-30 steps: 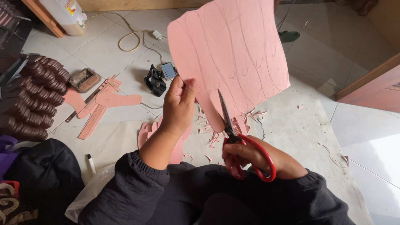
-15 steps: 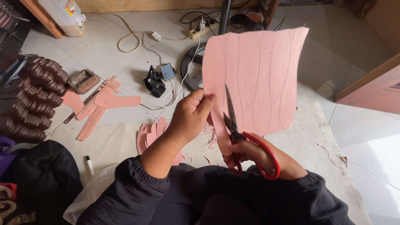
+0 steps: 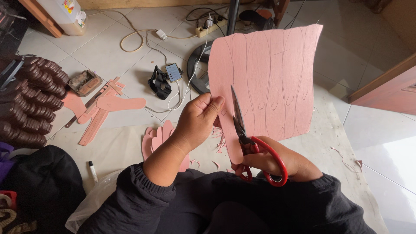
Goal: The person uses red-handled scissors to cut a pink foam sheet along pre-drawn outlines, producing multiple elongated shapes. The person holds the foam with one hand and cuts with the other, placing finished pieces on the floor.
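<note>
Head view: pink sheet point(image 3: 277, 82) held upright in front of the body, pencilled strips running top to bottom.
Left hand point(image 3: 197, 123): pinches the sheet's lower left edge.
Right hand point(image 3: 277, 162): grips red scissors point(image 3: 251, 145), blades pointing up along a line.
Around: cut pink pieces point(image 3: 106, 108), phone point(image 3: 173, 72) on the floor.

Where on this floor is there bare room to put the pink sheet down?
Bare tile lies right of the pink sheet, toward the wooden panel. Left is crowded: cut pink shapes, phone, cables, brown stacks.
</note>
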`<state>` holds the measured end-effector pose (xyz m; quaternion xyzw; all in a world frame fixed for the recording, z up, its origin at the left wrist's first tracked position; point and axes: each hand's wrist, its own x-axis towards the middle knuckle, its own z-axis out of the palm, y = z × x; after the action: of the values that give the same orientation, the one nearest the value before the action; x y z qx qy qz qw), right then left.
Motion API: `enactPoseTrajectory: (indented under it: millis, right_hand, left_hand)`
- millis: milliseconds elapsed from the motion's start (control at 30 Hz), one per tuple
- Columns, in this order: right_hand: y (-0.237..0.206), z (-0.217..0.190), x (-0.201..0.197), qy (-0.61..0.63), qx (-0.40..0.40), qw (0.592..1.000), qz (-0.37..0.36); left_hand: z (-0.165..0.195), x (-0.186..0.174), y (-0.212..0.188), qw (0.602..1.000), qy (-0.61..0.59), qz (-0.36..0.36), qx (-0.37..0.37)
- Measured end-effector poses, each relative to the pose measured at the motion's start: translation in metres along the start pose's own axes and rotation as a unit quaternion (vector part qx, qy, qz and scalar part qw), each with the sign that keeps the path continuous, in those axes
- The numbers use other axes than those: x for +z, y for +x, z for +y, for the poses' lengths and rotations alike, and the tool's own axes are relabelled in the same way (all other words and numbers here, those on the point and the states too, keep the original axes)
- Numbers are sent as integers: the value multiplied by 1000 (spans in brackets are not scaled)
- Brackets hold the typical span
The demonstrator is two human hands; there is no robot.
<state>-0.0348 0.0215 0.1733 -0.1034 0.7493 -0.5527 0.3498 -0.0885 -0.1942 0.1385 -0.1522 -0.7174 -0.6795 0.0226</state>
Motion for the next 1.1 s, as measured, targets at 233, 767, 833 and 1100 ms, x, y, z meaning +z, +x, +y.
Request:
enactPoseTrajectory:
  millis: [233,767,833,1100]
  right_hand:
    - [13,24,4,8,-41,998,53]
    - [24,44,11,86,-140,982,96]
    - [23,41,12,58,-144,982,105]
    - [21,38,17,30,-142,983,115]
  left_hand:
    - [2,3,-1,996,-82,14,-37]
    - [14,5,-8,997,-72,-38,-18]
    - [15,6,-9,997,-60,-37,16]
    - [16,9,-9,996,-77,-23,-35]
